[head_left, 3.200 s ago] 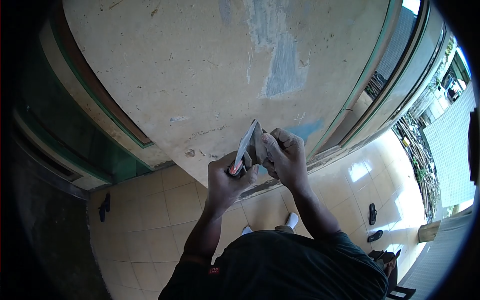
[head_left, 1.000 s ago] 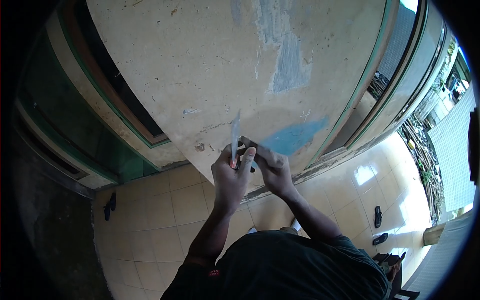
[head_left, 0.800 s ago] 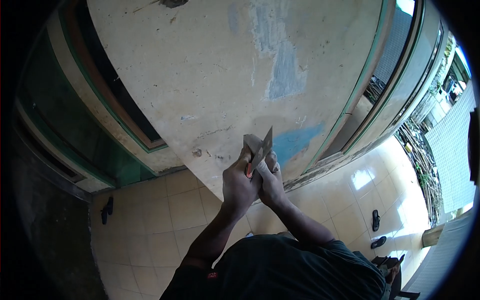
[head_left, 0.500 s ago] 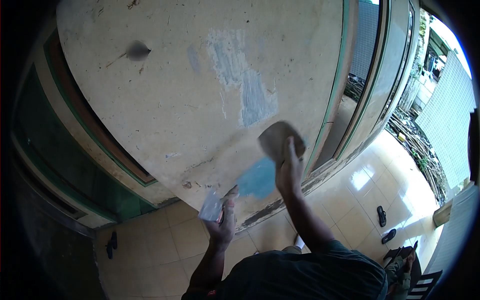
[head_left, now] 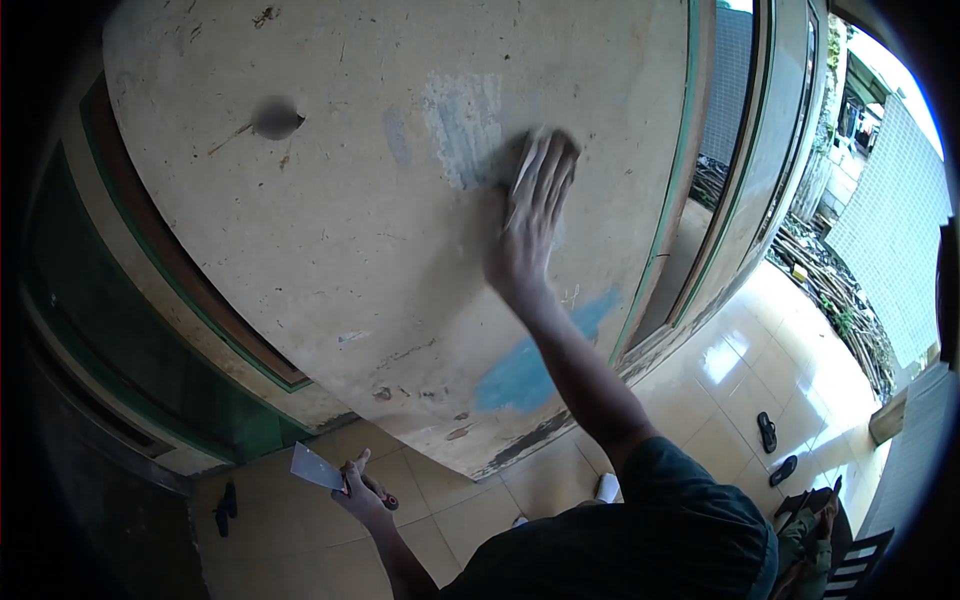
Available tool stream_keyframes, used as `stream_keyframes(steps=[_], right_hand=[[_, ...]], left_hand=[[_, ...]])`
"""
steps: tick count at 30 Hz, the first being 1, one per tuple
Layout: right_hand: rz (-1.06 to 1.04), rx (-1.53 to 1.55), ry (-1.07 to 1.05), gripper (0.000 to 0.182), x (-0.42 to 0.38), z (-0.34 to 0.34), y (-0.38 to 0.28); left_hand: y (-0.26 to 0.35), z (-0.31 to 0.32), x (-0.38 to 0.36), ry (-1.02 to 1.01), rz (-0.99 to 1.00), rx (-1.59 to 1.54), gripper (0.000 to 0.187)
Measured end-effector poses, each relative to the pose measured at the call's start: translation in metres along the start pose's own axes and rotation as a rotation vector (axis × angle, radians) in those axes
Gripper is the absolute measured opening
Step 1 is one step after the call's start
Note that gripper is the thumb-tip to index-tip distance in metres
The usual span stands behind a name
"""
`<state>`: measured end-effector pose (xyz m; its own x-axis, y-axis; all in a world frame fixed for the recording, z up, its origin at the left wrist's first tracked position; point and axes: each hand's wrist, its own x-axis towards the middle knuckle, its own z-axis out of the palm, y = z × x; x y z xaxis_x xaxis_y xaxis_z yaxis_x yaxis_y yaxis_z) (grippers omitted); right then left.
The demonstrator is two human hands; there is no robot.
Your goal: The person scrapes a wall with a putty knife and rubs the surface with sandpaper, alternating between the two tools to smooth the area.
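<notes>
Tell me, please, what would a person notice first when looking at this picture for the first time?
The eye goes first to the right hand, stretched up and pressed flat on a sheet of sandpaper against the worn cream wall, over a grey scraped patch. Next comes the bright blue patch lower on the wall. At the bottom, the left hand hangs low over the tiled floor, holding a scraper.

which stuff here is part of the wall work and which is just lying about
In use:
- right hand pressing a sanding pad flat on the wall, over the grey patch
- left hand holding a scraper low, away from the wall

Lying about:
- sandals on the tiled floor
- dark footwear at left
- chair
</notes>
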<state>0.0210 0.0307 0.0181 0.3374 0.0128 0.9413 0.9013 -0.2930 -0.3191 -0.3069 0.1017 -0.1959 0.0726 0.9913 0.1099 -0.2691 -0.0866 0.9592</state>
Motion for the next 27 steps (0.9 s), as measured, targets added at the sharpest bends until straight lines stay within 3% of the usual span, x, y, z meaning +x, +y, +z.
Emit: stream_keyframes(steps=[3,8,9,11,12,13,14,17,18,20,25,27], right_hand=[[0.047,-0.025,-0.030,0.057,0.040,-0.008,0.004],[-0.030,-0.108,-0.348,0.056,-0.135,0.019,0.032],[-0.039,-0.112,-0.351,0.056,-0.123,0.019,0.032],[-0.096,-0.053,-0.142,0.057,-0.072,0.012,0.021],[-0.070,-0.004,-0.101,0.058,-0.036,0.000,0.013],[-0.031,-0.026,-0.071,0.057,-0.006,-0.003,0.012],[-0.029,-0.030,-0.075,0.057,-0.004,-0.003,0.013],[-0.127,-0.002,-0.088,0.064,-0.035,-0.001,0.012],[-0.216,0.021,-0.124,0.061,-0.074,0.000,0.015],[-0.065,0.039,-0.338,0.058,-0.129,-0.002,0.030],[-0.072,-0.049,-0.064,0.047,0.010,-0.009,0.019],[-0.078,-0.064,-0.030,0.046,0.018,-0.012,0.012]], left_hand=[[-0.042,-0.034,0.009,0.120,-0.152,0.172,0.032],[-0.111,-0.070,0.005,0.141,-0.282,0.247,0.030],[-0.128,-0.075,0.003,0.142,-0.288,0.238,0.030],[-0.167,-0.092,0.003,0.162,-0.605,0.358,0.024],[-0.201,-0.110,0.004,0.158,-0.609,0.362,0.024],[-0.234,-0.128,0.003,-0.003,-0.741,0.370,0.021],[-0.254,-0.144,-0.002,-0.164,-0.871,0.375,0.019],[-0.263,-0.150,-0.029,-0.154,-1.016,0.617,0.018],[-0.305,-0.180,-0.035,-0.179,-1.008,0.646,0.018],[-0.348,-0.190,-0.041,-0.209,-1.002,0.655,0.019],[-0.358,-0.232,-0.083,-0.251,-1.020,0.680,0.019],[-0.352,-0.242,-0.092,-0.263,-1.036,0.702,0.019]])
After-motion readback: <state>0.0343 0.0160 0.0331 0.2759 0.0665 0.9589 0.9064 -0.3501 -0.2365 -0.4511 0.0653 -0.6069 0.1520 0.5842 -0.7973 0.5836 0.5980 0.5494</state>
